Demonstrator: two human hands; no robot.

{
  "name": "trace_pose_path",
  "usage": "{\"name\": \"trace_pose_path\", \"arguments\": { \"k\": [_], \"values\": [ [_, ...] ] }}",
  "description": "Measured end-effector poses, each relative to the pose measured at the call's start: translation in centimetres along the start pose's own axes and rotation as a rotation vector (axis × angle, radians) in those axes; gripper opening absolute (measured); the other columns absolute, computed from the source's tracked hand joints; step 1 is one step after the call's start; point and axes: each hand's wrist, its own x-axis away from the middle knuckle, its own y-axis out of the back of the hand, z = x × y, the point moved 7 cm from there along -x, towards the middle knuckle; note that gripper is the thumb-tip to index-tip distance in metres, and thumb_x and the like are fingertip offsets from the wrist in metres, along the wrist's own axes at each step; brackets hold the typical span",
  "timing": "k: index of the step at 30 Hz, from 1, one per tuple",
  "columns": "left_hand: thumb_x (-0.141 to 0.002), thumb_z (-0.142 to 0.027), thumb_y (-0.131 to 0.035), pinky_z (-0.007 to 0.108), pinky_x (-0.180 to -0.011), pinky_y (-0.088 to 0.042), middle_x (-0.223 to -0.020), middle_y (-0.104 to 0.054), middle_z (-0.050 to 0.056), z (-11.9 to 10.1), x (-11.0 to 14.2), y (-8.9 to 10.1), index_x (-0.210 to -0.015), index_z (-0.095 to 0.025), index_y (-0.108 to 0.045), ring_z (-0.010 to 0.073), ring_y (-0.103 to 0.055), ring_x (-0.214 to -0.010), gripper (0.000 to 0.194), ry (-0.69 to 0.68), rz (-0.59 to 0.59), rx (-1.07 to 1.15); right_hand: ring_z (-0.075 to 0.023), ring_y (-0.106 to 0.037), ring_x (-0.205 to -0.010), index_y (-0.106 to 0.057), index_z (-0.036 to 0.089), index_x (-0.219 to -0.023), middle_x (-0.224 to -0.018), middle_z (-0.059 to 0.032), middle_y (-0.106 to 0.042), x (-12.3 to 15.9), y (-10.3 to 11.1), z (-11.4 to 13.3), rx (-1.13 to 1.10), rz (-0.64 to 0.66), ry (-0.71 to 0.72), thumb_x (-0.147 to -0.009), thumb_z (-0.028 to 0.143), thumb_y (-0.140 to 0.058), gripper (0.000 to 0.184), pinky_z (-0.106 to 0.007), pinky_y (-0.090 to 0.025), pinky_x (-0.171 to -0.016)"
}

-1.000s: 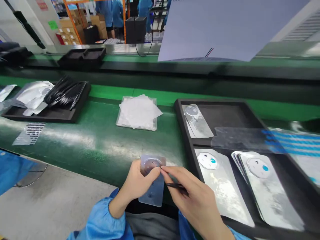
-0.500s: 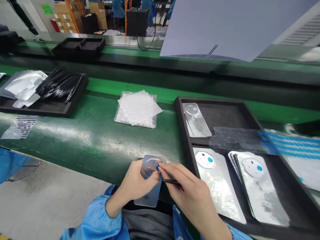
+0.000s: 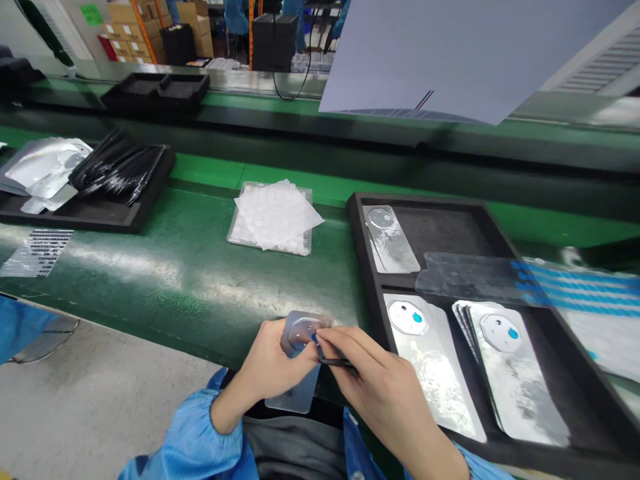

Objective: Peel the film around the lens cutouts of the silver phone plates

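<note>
My left hand point(image 3: 273, 367) grips a grey phone back cover point(image 3: 299, 363) with a round camera ring, held over the near edge of the green belt. My right hand point(image 3: 373, 383) is closed in a pinch at that ring, where a small blue tab point(image 3: 315, 338) shows at the fingertips. A thin black tool point(image 3: 336, 363) lies in the same hand. Just right of my hands stands a black foam tray point(image 3: 367, 267) holding more silver covers point(image 3: 427, 360) with blue dots.
A clear tray of white film sheets point(image 3: 275, 217) lies mid-belt. Far left, a black tray point(image 3: 90, 213) holds silver covers and black sleeves; a printed strip point(image 3: 37, 243) lies beside it. A film with blue stripes point(image 3: 530, 280) crosses the right tray. Another black tray point(image 3: 155, 90) sits beyond.
My right fingertips closed in on the camera ring and a blue tab appeared at them; the cover tilted slightly. The view shifted a little.
</note>
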Motion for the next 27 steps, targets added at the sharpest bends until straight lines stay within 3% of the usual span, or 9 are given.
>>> {"name": "trace_pose_path", "arguments": {
  "k": [5, 15, 27],
  "values": [
    [-0.090, -0.025, -0.068, 0.021, -0.078, -0.055, -0.090, -0.077, 0.007, 0.06, 0.06, -0.03, -0.091, -0.011, -0.074, 0.0187, -0.072, -0.084, 0.015, 0.013, 0.008, 0.009, -0.0129, -0.073, -0.068, -0.059, 0.017, -0.107, -0.091, -0.0041, -0.073, -0.15, -0.22, -0.14, 0.006, 0.025, -0.008, -0.111, 0.017, -0.040, 0.020, -0.022, -0.055, -0.054],
    [-0.090, -0.024, -0.069, 0.019, -0.068, -0.051, -0.082, -0.075, 0.005, 0.02, 0.19, -0.04, -0.086, -0.010, -0.072, 0.0145, -0.066, -0.072, 0.015, 0.027, 0.008, 0.003, -0.0104, -0.066, -0.058, -0.054, 0.017, -0.106, -0.086, -0.0019, -0.068, 0.01, -0.39, -0.10, 0.019, 0.010, 0.000, -0.112, 0.016, -0.037, 0.018, -0.023, -0.050, -0.052],
    [-0.087, -0.021, -0.065, 0.019, -0.066, -0.049, -0.081, -0.073, 0.004, 0.36, 0.10, 0.00, -0.086, -0.011, -0.071, 0.0129, -0.063, -0.070, 0.012, 0.066, 0.008, 0.024, -0.0117, -0.070, -0.066, -0.056, 0.017, -0.109, -0.090, -0.0029, -0.070, 0.39, -0.64, -0.30, -0.015, 0.043, -0.011, -0.110, 0.013, -0.043, 0.013, -0.023, -0.052, -0.056]
  ]
}}
